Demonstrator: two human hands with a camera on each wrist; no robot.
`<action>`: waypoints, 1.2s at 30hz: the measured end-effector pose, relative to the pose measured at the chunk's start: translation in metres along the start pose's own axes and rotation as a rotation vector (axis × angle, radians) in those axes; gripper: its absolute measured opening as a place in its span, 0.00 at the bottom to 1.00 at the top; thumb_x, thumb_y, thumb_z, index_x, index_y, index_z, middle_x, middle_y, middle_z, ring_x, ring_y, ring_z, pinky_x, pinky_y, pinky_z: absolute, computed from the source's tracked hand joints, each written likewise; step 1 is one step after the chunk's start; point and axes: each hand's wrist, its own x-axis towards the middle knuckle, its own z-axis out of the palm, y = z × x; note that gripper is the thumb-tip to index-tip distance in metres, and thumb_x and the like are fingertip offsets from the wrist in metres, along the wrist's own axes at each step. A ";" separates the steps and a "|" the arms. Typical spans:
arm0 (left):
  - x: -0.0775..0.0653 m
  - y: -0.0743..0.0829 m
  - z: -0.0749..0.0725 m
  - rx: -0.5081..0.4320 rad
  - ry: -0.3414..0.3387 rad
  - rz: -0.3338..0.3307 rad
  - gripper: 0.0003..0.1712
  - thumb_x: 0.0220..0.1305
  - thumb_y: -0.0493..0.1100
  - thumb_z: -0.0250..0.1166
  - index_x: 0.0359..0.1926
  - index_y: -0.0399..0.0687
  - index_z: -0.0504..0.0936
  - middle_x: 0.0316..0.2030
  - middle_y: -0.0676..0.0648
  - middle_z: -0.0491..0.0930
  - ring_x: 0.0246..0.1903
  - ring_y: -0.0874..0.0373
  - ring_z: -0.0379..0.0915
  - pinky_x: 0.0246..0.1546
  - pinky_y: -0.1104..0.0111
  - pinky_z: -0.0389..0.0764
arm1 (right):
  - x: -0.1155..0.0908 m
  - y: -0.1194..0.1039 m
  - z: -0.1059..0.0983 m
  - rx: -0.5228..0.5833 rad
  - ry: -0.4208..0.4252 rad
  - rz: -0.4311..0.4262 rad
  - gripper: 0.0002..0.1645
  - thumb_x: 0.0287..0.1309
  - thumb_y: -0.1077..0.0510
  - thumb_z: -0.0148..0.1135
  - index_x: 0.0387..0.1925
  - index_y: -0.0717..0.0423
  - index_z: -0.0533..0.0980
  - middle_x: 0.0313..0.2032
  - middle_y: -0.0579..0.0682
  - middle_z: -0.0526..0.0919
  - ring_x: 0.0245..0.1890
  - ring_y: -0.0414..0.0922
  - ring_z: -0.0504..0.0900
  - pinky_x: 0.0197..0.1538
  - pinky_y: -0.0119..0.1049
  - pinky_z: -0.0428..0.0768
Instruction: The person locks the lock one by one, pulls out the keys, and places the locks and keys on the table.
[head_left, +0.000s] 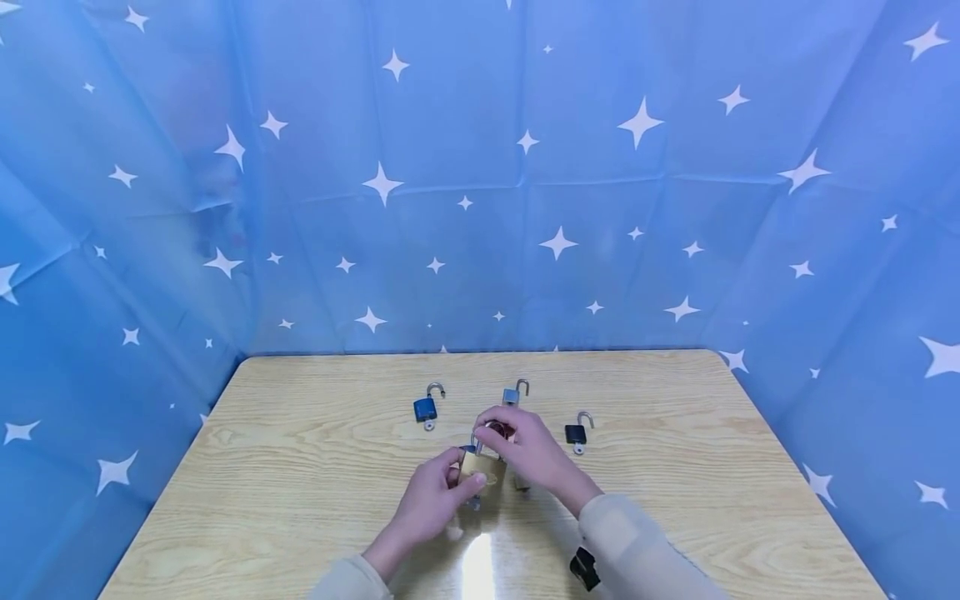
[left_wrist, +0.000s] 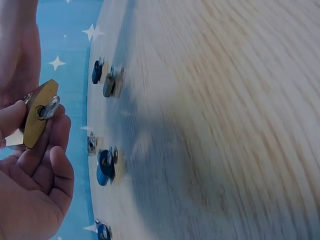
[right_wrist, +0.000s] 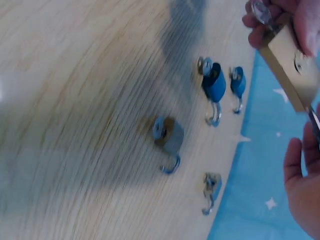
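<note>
A brass padlock (head_left: pixel 482 468) is held up over the table between both hands. My left hand (head_left: pixel 431 500) grips its body, thumb across the front face. With fingers and thumb my right hand (head_left: pixel 525 442) pinches the padlock's metal shackle at the top. A key (left_wrist: pixel 51 107) sticks out of the keyhole in the underside, beside the left fingers. Behind the hands, a blue padlock (head_left: pixel 468 449) and another padlock (head_left: pixel 522 483) are partly hidden. How the shackle's ends sit is covered by the right hand.
Farther back lie a blue padlock (head_left: pixel 425 408), a silver-grey padlock (head_left: pixel 511 396) and a black padlock (head_left: pixel 576 434), their shackles raised. Keys show in the blue and black ones. The wooden table (head_left: pixel 300 467) ends at a blue star-patterned curtain (head_left: pixel 465 250).
</note>
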 end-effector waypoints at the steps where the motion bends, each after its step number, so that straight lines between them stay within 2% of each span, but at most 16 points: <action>1: 0.000 0.001 0.001 0.015 0.003 0.012 0.15 0.64 0.57 0.63 0.35 0.51 0.74 0.17 0.58 0.63 0.16 0.67 0.56 0.19 0.75 0.62 | 0.001 -0.001 0.001 0.003 0.008 0.012 0.09 0.68 0.44 0.55 0.41 0.37 0.79 0.33 0.41 0.81 0.31 0.38 0.75 0.37 0.32 0.76; 4: -0.002 0.003 0.005 0.037 0.002 0.029 0.18 0.64 0.58 0.62 0.32 0.51 0.71 0.17 0.58 0.63 0.16 0.68 0.56 0.19 0.75 0.62 | 0.003 -0.004 0.004 -0.016 0.011 0.043 0.06 0.68 0.46 0.55 0.39 0.37 0.78 0.29 0.41 0.79 0.25 0.38 0.72 0.32 0.32 0.75; 11: -0.004 0.000 0.008 0.047 0.023 0.019 0.23 0.64 0.60 0.61 0.28 0.47 0.68 0.16 0.58 0.60 0.16 0.68 0.55 0.20 0.75 0.62 | 0.003 -0.007 0.004 -0.200 -0.045 0.063 0.11 0.71 0.46 0.51 0.37 0.43 0.77 0.19 0.39 0.70 0.19 0.35 0.65 0.27 0.30 0.68; 16: -0.005 -0.001 0.008 0.062 0.058 0.029 0.23 0.65 0.61 0.60 0.25 0.49 0.68 0.17 0.58 0.59 0.16 0.68 0.54 0.20 0.75 0.61 | 0.000 -0.010 0.003 -0.339 -0.060 0.088 0.15 0.73 0.43 0.47 0.35 0.43 0.75 0.18 0.39 0.68 0.17 0.36 0.63 0.26 0.30 0.67; 19: -0.006 0.000 0.008 0.056 0.056 0.028 0.23 0.66 0.60 0.60 0.25 0.48 0.68 0.17 0.57 0.60 0.17 0.68 0.55 0.20 0.75 0.62 | 0.000 -0.011 0.003 -0.396 -0.073 0.092 0.15 0.74 0.43 0.44 0.33 0.42 0.72 0.17 0.40 0.66 0.16 0.36 0.62 0.25 0.30 0.66; 29: -0.011 0.010 -0.001 0.117 0.077 0.045 0.18 0.67 0.57 0.60 0.26 0.52 0.70 0.18 0.58 0.63 0.16 0.69 0.56 0.19 0.75 0.64 | 0.001 -0.017 0.007 -0.408 -0.042 0.026 0.13 0.75 0.46 0.44 0.31 0.40 0.69 0.18 0.39 0.66 0.18 0.35 0.63 0.26 0.29 0.66; 34: -0.012 0.015 -0.003 0.172 0.117 0.094 0.15 0.67 0.56 0.60 0.30 0.53 0.74 0.18 0.58 0.65 0.15 0.71 0.57 0.17 0.75 0.64 | 0.003 -0.022 0.009 -0.515 -0.004 0.010 0.14 0.74 0.45 0.45 0.29 0.40 0.68 0.18 0.38 0.65 0.17 0.35 0.62 0.24 0.29 0.63; 36: -0.012 0.016 -0.003 0.164 0.126 0.100 0.14 0.67 0.56 0.60 0.33 0.52 0.76 0.18 0.58 0.67 0.14 0.71 0.58 0.17 0.75 0.64 | 0.004 -0.025 0.009 -0.554 0.000 0.008 0.15 0.74 0.44 0.45 0.29 0.41 0.67 0.18 0.38 0.65 0.17 0.35 0.62 0.23 0.29 0.63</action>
